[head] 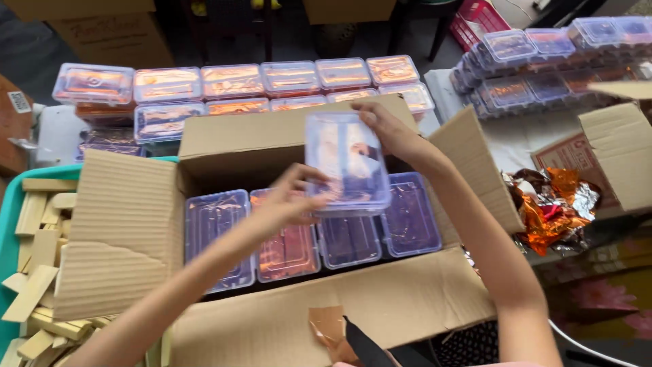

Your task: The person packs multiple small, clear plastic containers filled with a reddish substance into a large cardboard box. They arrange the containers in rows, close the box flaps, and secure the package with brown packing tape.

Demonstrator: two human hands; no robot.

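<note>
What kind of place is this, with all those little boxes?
Probably a small packing workshop. Both hands, left hand and right hand, hold a clear lidded container over an open cardboard box of similar ones, with more stacked containers behind.

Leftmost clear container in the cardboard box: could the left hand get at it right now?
Probably yes, once freed. The leftmost container lies uncovered in the open box, just below the left hand, which is gripping the lifted clear container.

The single head camera is looking steeply down, close, facing forward into the open cardboard box [272, 204].
</note>
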